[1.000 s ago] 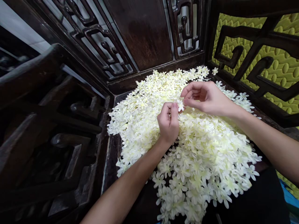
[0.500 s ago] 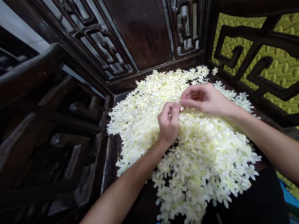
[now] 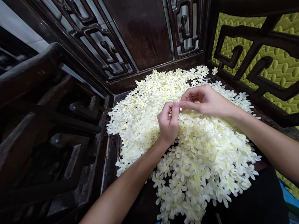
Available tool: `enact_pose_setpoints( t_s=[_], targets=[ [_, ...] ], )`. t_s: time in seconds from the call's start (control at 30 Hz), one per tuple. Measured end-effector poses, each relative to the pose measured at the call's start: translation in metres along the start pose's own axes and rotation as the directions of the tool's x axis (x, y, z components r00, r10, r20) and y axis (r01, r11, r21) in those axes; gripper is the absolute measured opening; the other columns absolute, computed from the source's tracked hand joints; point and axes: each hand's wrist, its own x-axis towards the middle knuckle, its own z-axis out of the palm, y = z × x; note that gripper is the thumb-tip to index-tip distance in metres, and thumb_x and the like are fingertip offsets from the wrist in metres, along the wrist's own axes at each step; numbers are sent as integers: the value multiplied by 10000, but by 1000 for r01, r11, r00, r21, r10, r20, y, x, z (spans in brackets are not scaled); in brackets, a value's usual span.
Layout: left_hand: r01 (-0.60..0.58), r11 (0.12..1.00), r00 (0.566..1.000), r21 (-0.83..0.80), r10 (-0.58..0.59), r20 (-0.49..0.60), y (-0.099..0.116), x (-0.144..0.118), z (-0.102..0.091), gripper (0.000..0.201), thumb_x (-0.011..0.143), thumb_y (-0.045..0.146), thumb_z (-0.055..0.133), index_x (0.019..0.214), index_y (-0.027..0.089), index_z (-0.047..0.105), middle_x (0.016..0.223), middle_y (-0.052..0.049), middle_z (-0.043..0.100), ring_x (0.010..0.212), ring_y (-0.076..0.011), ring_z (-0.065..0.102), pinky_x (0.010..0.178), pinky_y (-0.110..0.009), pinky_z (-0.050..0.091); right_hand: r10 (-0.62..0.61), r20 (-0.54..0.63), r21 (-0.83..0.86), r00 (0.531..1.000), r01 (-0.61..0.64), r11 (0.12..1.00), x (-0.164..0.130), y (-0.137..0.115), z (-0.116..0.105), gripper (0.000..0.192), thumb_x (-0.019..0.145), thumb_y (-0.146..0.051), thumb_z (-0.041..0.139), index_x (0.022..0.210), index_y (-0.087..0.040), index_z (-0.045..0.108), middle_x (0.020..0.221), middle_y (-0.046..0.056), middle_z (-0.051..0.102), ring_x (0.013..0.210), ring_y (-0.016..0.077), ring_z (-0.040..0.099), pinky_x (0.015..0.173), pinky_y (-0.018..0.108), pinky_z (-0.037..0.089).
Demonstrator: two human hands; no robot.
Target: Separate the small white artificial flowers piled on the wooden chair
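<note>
A broad heap of small white artificial flowers (image 3: 201, 146), pale yellow at their centres, spreads beneath both hands. My left hand (image 3: 168, 124) is closed over the middle of the heap, thumb pressed against the curled fingers. From the right, my right hand (image 3: 206, 101) meets it in a pinch, thumb and fingertips touching or almost touching the left thumb tip. Whatever lies between the fingertips is too small and too covered to name.
The flowers lie on a dark wooden seat (image 3: 112, 155) with a carved backrest (image 3: 142, 34). Carved armrests stand at the left (image 3: 67, 115) and right (image 3: 257, 34). Yellow-green quilted fabric (image 3: 280, 65) shows through the right one.
My right hand's fingertips have come slightly closer to the left thumb, and the small white bit seen under them is now mostly hidden. The left hand has hardly moved.
</note>
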Motion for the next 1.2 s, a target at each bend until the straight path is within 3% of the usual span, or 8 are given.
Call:
enact_pose_setpoints(
  t_s=[0.2,0.7,1.2],
  targets=[
    [8,1000,1000,-8,-8,3,0,0,0,301,971,427,526,783,195,563,663,22,509,577,-85,406,549,-248,340,15,12,4,1000,-15,1000,-1,0,0,220,872,-365,740,896,-145,737,725,31,694,507,76,509,398,226,359],
    [38,999,999,-25,-38,25,3,0,0,298,977,412,521,779,190,548,644,25,459,581,-87,383,554,-253,324,49,30,-1,998,-49,999,-1,-1,1,260,893,-381,719,881,-122,700,711,26,656,493,56,457,373,210,295],
    [49,999,999,-14,-49,24,2,1,-1,311,968,440,525,784,193,565,686,8,524,647,-102,476,597,-245,383,44,18,-19,999,-44,999,0,-3,3,199,896,-298,725,857,-106,695,670,18,642,472,45,452,363,189,302]
  ],
)
